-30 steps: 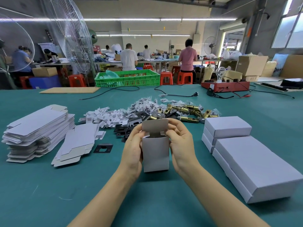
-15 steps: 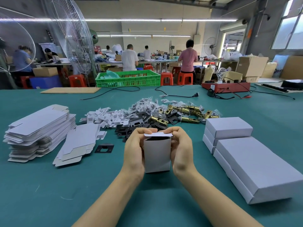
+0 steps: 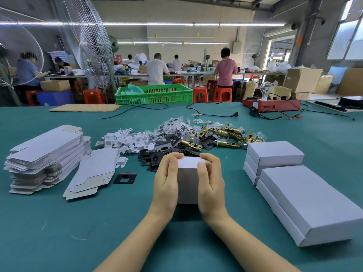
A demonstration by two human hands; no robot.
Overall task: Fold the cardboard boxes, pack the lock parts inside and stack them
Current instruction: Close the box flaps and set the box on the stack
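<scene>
A small white cardboard box (image 3: 187, 185) stands upright on the green table (image 3: 59, 222), gripped from both sides. My left hand (image 3: 167, 183) holds its left side and my right hand (image 3: 211, 183) its right side, with both thumbs pressing the top flap down flat. Behind the box lie black lock plates (image 3: 167, 148), brass latch bolts (image 3: 222, 134) and small bags of screws (image 3: 174, 124). Closed white boxes (image 3: 275, 154) are stacked at the right, next to a long row of them (image 3: 306, 197).
Flat box blanks sit in a tall stack (image 3: 47, 152) at the left, with a smaller pile (image 3: 94, 171) beside it. White cardboard inserts (image 3: 125, 140) and a single black strike plate (image 3: 125, 177) lie nearby. A green crate (image 3: 155, 93) and red tester box (image 3: 272, 105) stand at the far edge.
The box's top flap, standing open a second ago, has been folded down and now lies shut under my thumbs. Both hands stayed on the box.
</scene>
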